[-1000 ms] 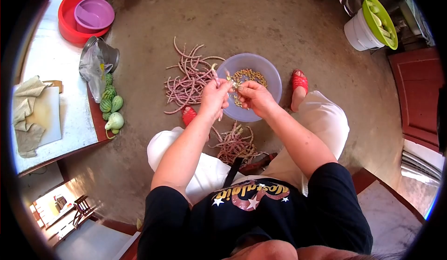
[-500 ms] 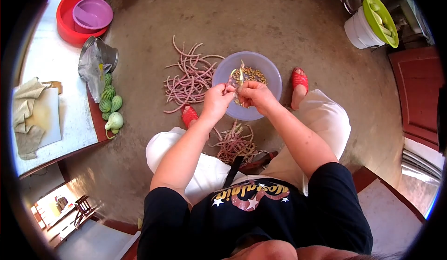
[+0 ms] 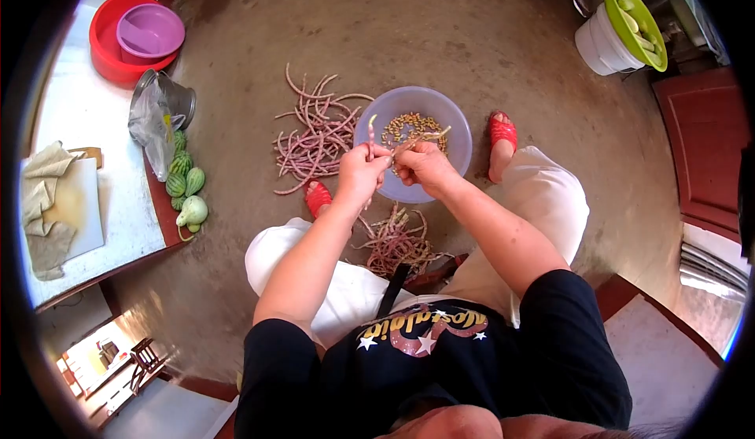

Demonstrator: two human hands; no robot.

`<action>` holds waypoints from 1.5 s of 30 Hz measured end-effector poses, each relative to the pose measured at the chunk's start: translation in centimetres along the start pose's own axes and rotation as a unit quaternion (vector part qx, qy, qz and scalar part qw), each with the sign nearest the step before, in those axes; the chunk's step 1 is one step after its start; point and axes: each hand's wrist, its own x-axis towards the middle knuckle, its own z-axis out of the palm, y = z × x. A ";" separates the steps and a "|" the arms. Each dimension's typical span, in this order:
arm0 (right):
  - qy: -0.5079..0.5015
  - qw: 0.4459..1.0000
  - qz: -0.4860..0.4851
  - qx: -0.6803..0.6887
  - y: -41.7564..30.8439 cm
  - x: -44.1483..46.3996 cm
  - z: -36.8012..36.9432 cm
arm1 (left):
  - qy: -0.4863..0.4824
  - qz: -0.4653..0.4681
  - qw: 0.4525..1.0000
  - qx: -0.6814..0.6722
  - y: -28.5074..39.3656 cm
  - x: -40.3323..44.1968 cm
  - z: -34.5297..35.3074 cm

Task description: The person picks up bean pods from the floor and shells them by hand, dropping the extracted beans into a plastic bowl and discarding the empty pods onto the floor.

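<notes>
My left hand (image 3: 364,173) is closed on a pinkish bean pod (image 3: 372,130), whose pale tip sticks up past the fingers. Close beside it, my right hand (image 3: 427,168) pinches a pale split pod (image 3: 434,134) that points to the right. Both hands are over the near part of a light purple basin (image 3: 462,142). Loose shelled beans (image 3: 410,124) lie on its bottom, partly hidden by my hands. Left of the basin, long pink pods (image 3: 318,140) are heaped on the floor. A pile of limp pods (image 3: 399,242) sits between my legs.
To the left, a white-topped counter (image 3: 130,238) bears a red basin (image 3: 102,46), a purple bowl (image 3: 153,30) and a metal pot (image 3: 182,102). Small striped melons (image 3: 179,164) line its edge. A white bucket (image 3: 602,46) with a green basin (image 3: 659,53) stands at right.
The pale pod in my right hand has swung from upright to pointing right. The pod in my left hand now stands upright, and that hand has shifted slightly left.
</notes>
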 end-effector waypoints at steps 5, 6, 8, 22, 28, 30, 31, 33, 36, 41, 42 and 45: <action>-0.038 0.991 0.015 0.128 -0.4 -0.5 0.3 | -0.026 -0.065 0.976 -0.206 0.3 -0.1 -0.2; -0.037 0.988 0.017 0.152 -0.9 -0.8 0.5 | -0.031 -0.079 0.972 -0.220 0.6 -0.1 -0.3; -0.036 0.990 0.021 0.135 -0.2 0.0 -0.1 | -0.035 -0.090 0.968 -0.233 0.5 0.1 -0.3; 0.026 0.997 0.044 0.059 0.7 -0.5 0.1 | -0.048 -0.166 0.950 -0.261 -0.7 0.1 -0.1; -0.026 0.983 0.116 0.138 1.2 -0.5 -0.3 | -0.010 -0.162 0.967 -0.196 -0.8 0.0 1.0; -0.030 0.975 0.144 0.167 1.5 -0.5 -0.3 | -0.001 -0.162 0.971 -0.175 -0.8 -0.1 1.0; -0.030 0.975 0.144 0.166 1.6 -0.5 -0.3 | -0.004 -0.168 0.973 -0.159 -0.9 -0.1 0.9; -0.026 0.965 0.170 0.196 1.9 -0.5 -0.4 | -0.008 -0.175 0.974 -0.143 -1.0 -0.2 0.9; 0.001 0.966 0.171 0.194 1.9 -0.7 -0.4 | -0.020 -0.187 0.977 -0.101 -1.2 -0.3 0.8; 0.018 0.989 0.138 0.056 2.9 -1.6 -0.5 | 0.054 -0.113 0.986 -0.110 -0.5 0.5 -0.7; 0.006 0.993 0.112 -0.037 3.6 -1.9 -0.5 | 0.051 -0.105 0.986 -0.119 -0.3 0.8 -1.1; -0.061 0.976 0.164 -0.130 6.6 -3.1 -0.3 | 0.030 -0.063 0.989 -0.134 0.2 0.4 -1.3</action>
